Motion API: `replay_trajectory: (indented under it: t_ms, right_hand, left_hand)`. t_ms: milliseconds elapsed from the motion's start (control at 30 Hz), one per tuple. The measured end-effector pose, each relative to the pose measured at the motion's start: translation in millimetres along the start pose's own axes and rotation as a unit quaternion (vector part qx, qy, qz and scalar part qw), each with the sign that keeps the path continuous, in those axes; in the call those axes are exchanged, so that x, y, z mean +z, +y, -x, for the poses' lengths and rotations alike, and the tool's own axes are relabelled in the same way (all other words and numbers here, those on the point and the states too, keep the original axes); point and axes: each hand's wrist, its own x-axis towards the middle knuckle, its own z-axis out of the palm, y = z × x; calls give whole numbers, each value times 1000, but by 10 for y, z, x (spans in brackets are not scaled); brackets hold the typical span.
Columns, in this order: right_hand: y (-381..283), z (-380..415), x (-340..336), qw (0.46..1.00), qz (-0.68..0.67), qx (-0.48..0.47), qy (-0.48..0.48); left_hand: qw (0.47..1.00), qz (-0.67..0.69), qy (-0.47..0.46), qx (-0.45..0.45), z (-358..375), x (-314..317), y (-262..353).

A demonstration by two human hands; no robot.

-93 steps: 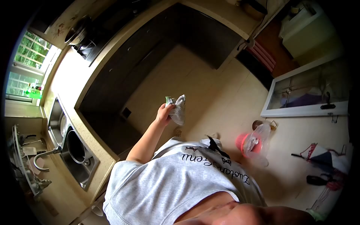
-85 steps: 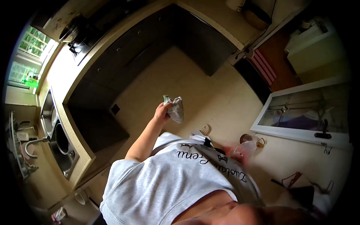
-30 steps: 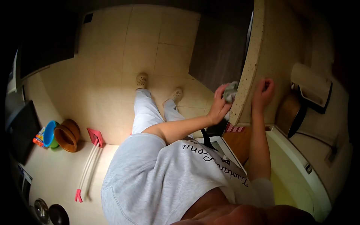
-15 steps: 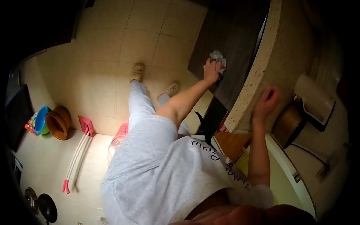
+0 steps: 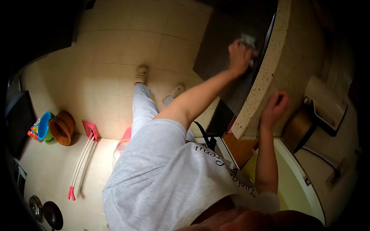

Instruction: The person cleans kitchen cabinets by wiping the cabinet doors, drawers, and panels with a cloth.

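My left hand (image 5: 239,57) is closed on a crumpled whitish-grey cloth (image 5: 248,40), blurred by motion. It presses the cloth against a dark wood-grain cabinet front (image 5: 216,50), close below the edge of the speckled stone countertop (image 5: 266,65). My right hand (image 5: 274,107) rests near the countertop's front edge with its fingers curled in a loose fist, and nothing shows in it.
A beige appliance (image 5: 327,104) and a brown round vessel (image 5: 297,125) stand right of my right hand. On the tiled floor (image 5: 104,77) at left are a brown pot (image 5: 61,129), a blue basin (image 5: 44,125) and a red-ended, white-handled tool (image 5: 83,165).
My left hand and the cloth have moved up and to the right across the cabinet front, nearer the countertop edge. My right hand has stayed about where it was.
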Motion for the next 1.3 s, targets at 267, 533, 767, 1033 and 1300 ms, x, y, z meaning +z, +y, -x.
replay_trajectory:
  t_ms: [267, 533, 767, 1033, 1300]
  right_hand:
    - [5, -13, 46, 999, -24, 23, 11]
    - [-30, -47, 28, 999, -31, 24, 3]
    - [-13, -13, 58, 999, -14, 27, 40]
    - [12, 12, 51, 991, -97, 82, 35]
    - [-269, 825, -413, 996, -40, -76, -2]
  left_hand:
    - [998, 40, -16, -38, 1128, -390, 233]
    - [994, 34, -98, -36, 1288, -575, 252]
    - [993, 26, -113, 3, 1216, -621, 206]
    - [990, 30, -135, 20, 1233, -603, 71]
    - [961, 139, -90, 220, 1285, -610, 24]
